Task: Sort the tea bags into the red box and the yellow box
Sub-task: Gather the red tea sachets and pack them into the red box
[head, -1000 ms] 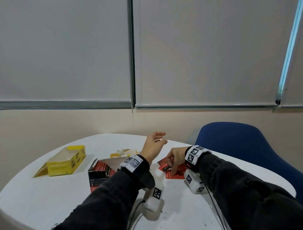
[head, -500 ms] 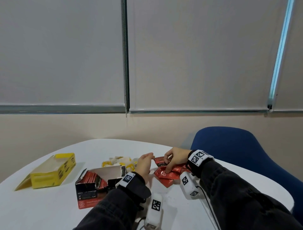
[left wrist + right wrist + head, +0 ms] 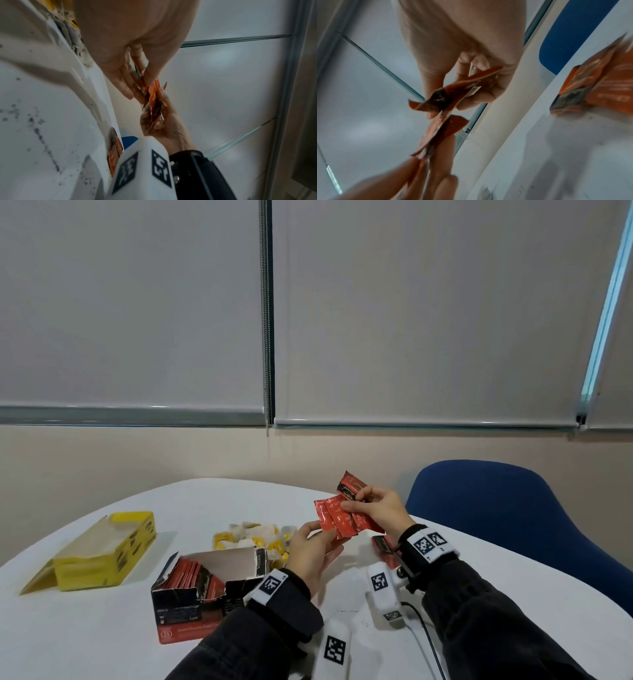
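Observation:
My right hand (image 3: pixel 354 501) grips a fanned bunch of several red tea bags (image 3: pixel 337 518) raised above the white table (image 3: pixel 102 628). My left hand (image 3: pixel 323 537) pinches the bunch's lower edge from below. The left wrist view shows the red tea bags (image 3: pixel 154 94) between my left hand (image 3: pixel 137 83) and the right hand's fingers (image 3: pixel 164 125). In the right wrist view the bags (image 3: pixel 453 92) are blurred. The open red box (image 3: pixel 205 587) holds several red bags, just left of my left wrist. The yellow box (image 3: pixel 102 549) lies open at far left.
A pile of yellow tea bags (image 3: pixel 253 537) lies behind the red box. More red bags (image 3: pixel 383 546) stay on the table under my right wrist, also in the right wrist view (image 3: pixel 599 92). A blue chair (image 3: pixel 496 508) stands at right. A cable (image 3: pixel 424 625) runs by my right forearm.
My right hand has lifted the bunch of red tea bags off the table. My left hand came down from the air and took hold of the bunch's lower edge.

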Demonstrator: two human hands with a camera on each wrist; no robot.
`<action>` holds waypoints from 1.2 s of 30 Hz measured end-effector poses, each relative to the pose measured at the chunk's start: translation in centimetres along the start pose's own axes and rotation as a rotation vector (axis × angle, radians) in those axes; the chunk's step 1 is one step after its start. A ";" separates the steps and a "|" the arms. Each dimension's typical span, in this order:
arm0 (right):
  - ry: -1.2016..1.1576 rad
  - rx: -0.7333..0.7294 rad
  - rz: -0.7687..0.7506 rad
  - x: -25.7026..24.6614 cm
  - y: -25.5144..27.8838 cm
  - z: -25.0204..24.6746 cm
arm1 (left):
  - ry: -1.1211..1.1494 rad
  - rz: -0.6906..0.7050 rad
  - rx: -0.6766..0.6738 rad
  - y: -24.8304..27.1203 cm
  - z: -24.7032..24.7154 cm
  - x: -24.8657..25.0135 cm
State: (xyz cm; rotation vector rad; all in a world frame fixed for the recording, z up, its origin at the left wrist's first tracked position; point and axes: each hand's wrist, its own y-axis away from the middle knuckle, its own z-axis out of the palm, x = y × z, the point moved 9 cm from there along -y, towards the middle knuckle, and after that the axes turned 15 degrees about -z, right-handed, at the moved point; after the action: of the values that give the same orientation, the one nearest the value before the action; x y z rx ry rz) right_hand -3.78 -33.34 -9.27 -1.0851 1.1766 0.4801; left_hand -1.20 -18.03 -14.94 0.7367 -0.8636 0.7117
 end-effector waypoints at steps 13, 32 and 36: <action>-0.072 0.052 0.001 -0.1 2.1 0.0 | 0.000 0.065 -0.005 0.6 -0.3 0.0; -0.176 0.019 0.118 1.6 2.2 -0.3 | -0.163 0.159 0.057 2.5 0.2 1.7; -0.201 -0.013 0.197 2.0 2.6 -0.3 | -0.269 0.248 0.081 3.0 0.2 2.3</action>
State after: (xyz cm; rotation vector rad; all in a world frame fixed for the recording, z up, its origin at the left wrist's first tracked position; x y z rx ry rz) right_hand -5.21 -32.89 -12.17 -0.9130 1.1072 0.7343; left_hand -2.60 -15.96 -12.07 0.8173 -1.1908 0.8847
